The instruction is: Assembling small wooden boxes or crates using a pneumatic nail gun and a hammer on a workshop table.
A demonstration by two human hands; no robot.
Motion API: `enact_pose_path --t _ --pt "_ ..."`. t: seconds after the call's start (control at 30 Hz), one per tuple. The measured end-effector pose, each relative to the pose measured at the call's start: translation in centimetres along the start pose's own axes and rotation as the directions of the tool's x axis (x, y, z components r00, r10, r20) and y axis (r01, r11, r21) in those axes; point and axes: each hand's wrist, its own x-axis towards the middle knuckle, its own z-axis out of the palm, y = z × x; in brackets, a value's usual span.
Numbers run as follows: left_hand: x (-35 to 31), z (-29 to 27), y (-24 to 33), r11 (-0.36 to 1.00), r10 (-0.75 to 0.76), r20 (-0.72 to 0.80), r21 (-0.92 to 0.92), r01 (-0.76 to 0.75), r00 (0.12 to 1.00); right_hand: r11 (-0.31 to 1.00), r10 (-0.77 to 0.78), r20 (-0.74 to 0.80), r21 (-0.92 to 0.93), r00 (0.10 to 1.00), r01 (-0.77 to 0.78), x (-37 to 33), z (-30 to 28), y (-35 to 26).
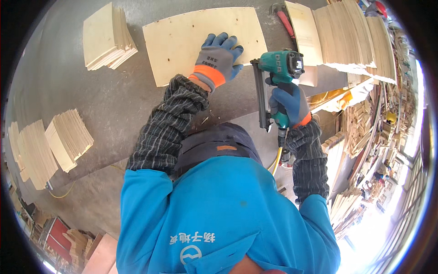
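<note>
A pale, thin plywood panel with small dark marks lies flat on the grey table. On its near right part rests my left hand, gloved in grey, blue and orange, fingers spread and holding nothing. My right hand, gloved alike, wraps round the grip of a green pneumatic stapler. The tool's nose is at the panel's right edge; I cannot tell whether it touches. Its long dark magazine points back toward me, and a yellow air hose runs down from the handle.
Thin wood sheets are stacked at the far left, near left and far right of the table. A red-handled tool, probably a hammer, lies beside the right stack. Timber piles stand beyond the table's right side.
</note>
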Motion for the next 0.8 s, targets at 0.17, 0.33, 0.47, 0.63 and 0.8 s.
enact_pose_path --t 0.17,0.33,0.47,0.63,0.8 --pt "0.09 -0.02 0.21 1.0 0.009 -0.007 -0.008 -0.009 1.0 0.999 0.006 -0.007 0.038 1.0 -0.005 0.4 0.55 0.86" --pt "0.01 0.04 0.11 1.0 -0.002 0.011 0.017 0.002 1.0 0.999 0.001 0.009 -0.034 1.0 0.0 0.7 0.54 1.1" --pt "-0.09 -0.09 0.19 1.0 -0.002 0.031 0.004 0.001 1.0 0.997 -0.029 0.011 -0.069 1.0 0.029 0.69 0.53 1.14" --pt "-0.18 0.04 0.23 1.0 -0.02 0.011 0.002 0.02 1.0 0.998 -0.017 0.013 -0.061 1.0 0.018 0.78 0.67 0.65" --pt "-0.05 0.16 0.0 1.0 0.014 0.008 0.002 -0.014 1.0 0.998 -0.013 0.012 -0.055 1.0 0.013 0.98 0.42 0.92"
